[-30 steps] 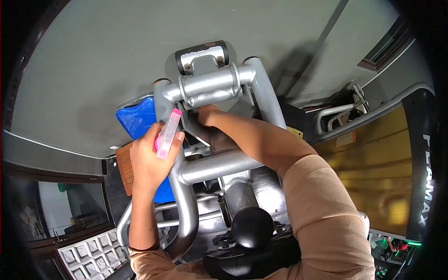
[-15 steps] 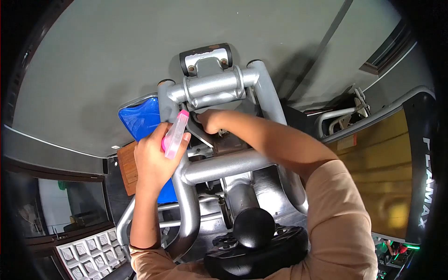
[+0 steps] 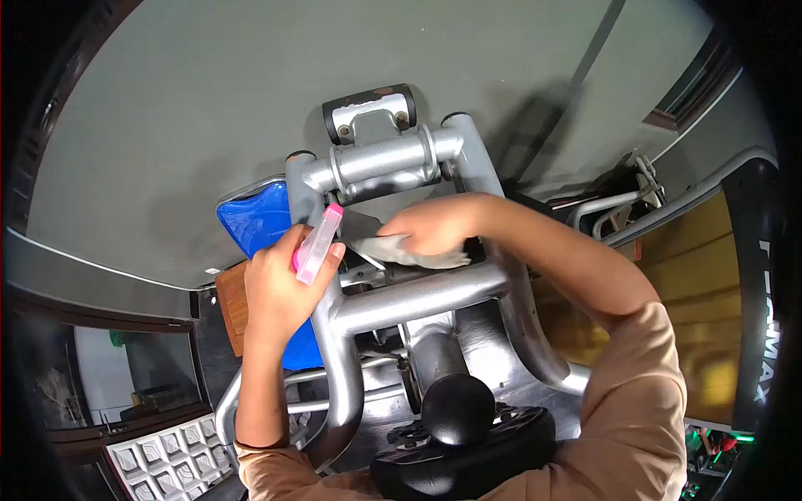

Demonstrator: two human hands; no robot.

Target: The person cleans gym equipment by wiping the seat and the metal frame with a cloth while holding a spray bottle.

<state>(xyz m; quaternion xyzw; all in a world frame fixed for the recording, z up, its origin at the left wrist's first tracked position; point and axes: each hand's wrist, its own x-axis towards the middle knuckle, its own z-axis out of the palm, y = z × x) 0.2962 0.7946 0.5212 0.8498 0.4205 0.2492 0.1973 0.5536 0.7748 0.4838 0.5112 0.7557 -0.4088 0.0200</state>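
Observation:
My left hand is closed around a spray bottle. Its translucent, pinkish head and pink nozzle show above my fist, while my fingers cover the body. The bottle is beside the left upright of a silver tubular gym machine. My right hand grips a crumpled pale grey cloth, some of it hanging out below my fingers. Hand and cloth are inside the machine's frame, between its upper and lower crossbars. Whether the cloth touches the parts behind it, I cannot tell.
A black rounded post end and a black pad are close to my body. Left of the frame stands a blue chair beside a wooden board. A large framed panel is on the right, a grey wall ahead.
My right hand has moved right and toward me from the frame's left inner side, and the cloth now shows. My left hand keeps its hold on the spray bottle, nearly still.

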